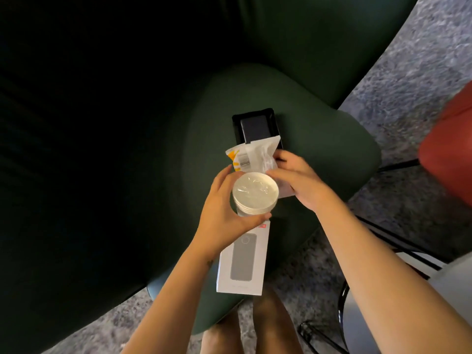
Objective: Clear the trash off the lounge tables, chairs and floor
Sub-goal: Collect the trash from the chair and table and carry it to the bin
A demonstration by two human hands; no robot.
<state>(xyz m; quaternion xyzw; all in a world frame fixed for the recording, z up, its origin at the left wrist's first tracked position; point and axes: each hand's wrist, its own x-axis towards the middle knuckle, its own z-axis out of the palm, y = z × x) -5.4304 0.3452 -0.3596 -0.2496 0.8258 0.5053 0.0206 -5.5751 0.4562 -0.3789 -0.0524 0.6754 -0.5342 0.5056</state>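
- Mid-collection here: the left grip (222, 213) is curled round a stack of paper cups (255, 195), thumb on the near side and fingers wrapped behind.
- The cups are white and nested, with several rims showing one under another. Something clear and crinkly, plastic film by the look of it, sits in the top one.
- The right grip (298, 182) pinches a wrapper (255, 157) just behind the cups, thumb across its lower edge.
- The wrapper is pale and crumpled, with a yellow-orange print on its left side. It looks light, floppy and empty.
- Both pieces are held above the seat of a dark green chair (319, 149), so two bits of trash are in hand and, by my reckoning, ready to be carried off.
- Left on the seat is a black tray (236, 123) with a dark box (255, 129) in it, partly hidden behind the wrapper.
- A white carton (242, 261) printed with a grey device lies near the seat's front edge, its top end under the left grip.
- Whether those are trash or belongings, I cannot tell.
- No bin is in view, so disposal looks yet to come.
- The speckled grey floor (408, 72) shows no litter that I can make out.
- A red chair (449, 149) sits at the right edge.
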